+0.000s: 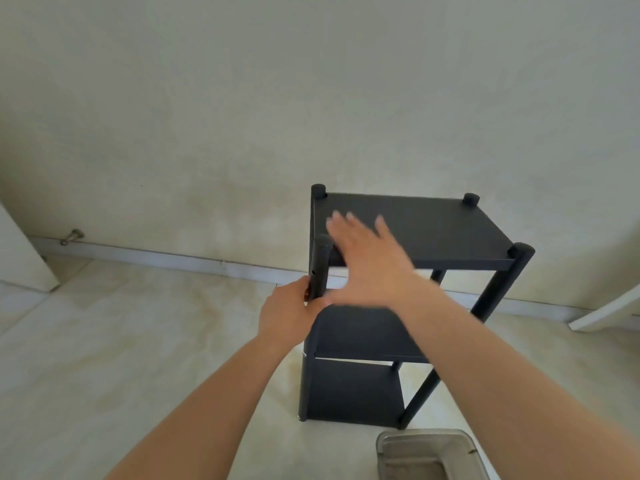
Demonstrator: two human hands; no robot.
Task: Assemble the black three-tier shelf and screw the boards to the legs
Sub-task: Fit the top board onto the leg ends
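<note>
On the tiled floor (138,341) near the wall (242,98), shelf (415,230) stands upright, all three boards on the legs. Left hand (287,313) grips the near-left leg (320,268) just below the top board; right hand (367,258), blurred, fingers spread flat, holds nothing, over that board. Looks like final check or tightening; next move needs that leg steadied. Grey bin (429,455) at 6 o'clock, doorstop (72,236) at 9.

matt black shelf (415,226) on glossy marbled floor tiles (138,341), beside a clear plastic tub (429,455).
</note>
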